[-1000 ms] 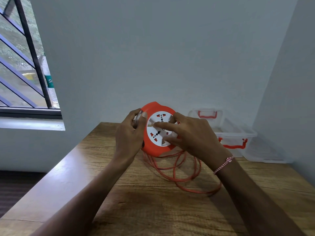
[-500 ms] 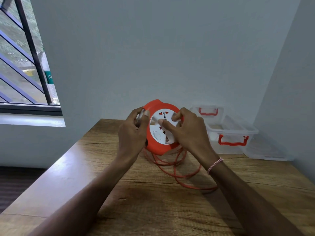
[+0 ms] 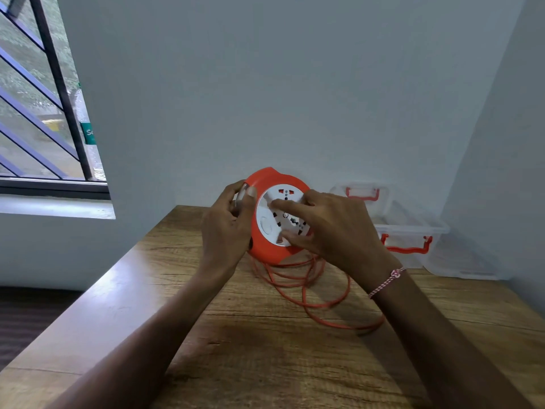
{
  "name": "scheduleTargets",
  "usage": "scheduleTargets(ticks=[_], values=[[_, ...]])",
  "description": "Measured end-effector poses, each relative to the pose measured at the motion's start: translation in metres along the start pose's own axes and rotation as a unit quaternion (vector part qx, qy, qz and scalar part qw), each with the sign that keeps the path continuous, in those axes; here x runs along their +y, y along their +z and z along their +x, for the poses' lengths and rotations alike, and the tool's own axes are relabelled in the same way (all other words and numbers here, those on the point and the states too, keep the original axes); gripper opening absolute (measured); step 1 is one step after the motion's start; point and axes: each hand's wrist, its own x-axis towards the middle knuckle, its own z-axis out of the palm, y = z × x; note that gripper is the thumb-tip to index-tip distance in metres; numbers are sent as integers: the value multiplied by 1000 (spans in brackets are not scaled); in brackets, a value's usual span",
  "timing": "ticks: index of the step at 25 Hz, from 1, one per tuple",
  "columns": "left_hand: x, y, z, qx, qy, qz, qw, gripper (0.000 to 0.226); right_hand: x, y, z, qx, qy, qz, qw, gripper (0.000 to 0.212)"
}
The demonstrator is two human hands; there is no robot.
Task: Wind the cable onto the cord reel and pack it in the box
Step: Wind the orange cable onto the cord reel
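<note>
The left hand (image 3: pixel 227 228) grips the rim of the round orange cord reel (image 3: pixel 267 246), held upright above the wooden table (image 3: pixel 124 305). The right hand (image 3: pixel 333 231) presses its fingers on the white socket disc (image 3: pixel 272 219). Loose orange cable (image 3: pixel 309 278) loops lie under it. The clear plastic box (image 3: pixel 410 231) stands open near the corner. No writing is readable on them.

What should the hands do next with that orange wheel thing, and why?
Probably keep turning the white disc with the right hand while the left hand grips the orange cord reel. Several loops of orange cable lie loose on the wooden table, so winding isn't finished, and the clear box waits behind.
</note>
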Motion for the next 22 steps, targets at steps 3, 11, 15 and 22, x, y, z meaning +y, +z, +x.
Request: scheduleTargets(ticks=[3, 11, 15, 22], values=[[3, 4, -4, 7, 12, 4, 1000, 31, -16, 8, 2, 47, 156, 86, 983, 60], [2, 1, -1, 10, -6, 6, 1000, 23, -3, 13, 2, 40, 116, 94, 988, 44], [1, -4, 4, 9, -22, 1, 1000, 18, 9, 11, 0, -74, -21, -22, 997, 49], [3, 0, -1, 0, 4, 7, 1000, 20, -2, 2, -2, -11, 22, 7, 1000, 56]])
